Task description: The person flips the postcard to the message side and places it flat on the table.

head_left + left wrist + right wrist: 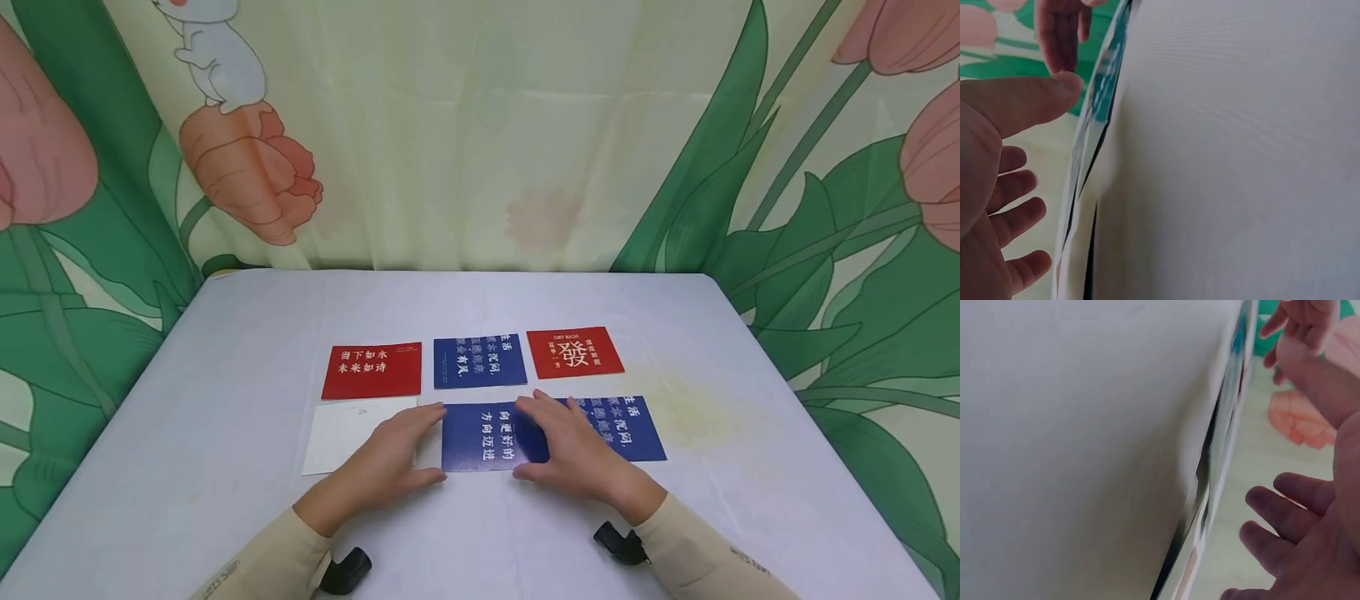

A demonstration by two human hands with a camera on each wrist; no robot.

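Note:
My left hand point(386, 458) hovers with fingers spread over the right part of a white card point(341, 433), its fingertips near the left edge of a blue card point(480, 437) with white characters. Across that card's right side reaches my right hand point(573, 458), which also covers part of a second blue card point(630, 429). Both wrist views show the thumb point(1041, 100) apart from the other fingers, with nothing gripped. Behind them lie a red card point(371, 383), a blue card point(480, 372) and a red "GET RICH" card point(575, 362) in a row.
A white cloth covers the table point(225, 417). At its far edge hangs a curtain point(465, 167) printed with tulips, leaves and a rabbit. Black wrist straps point(347, 572) show below both sleeves.

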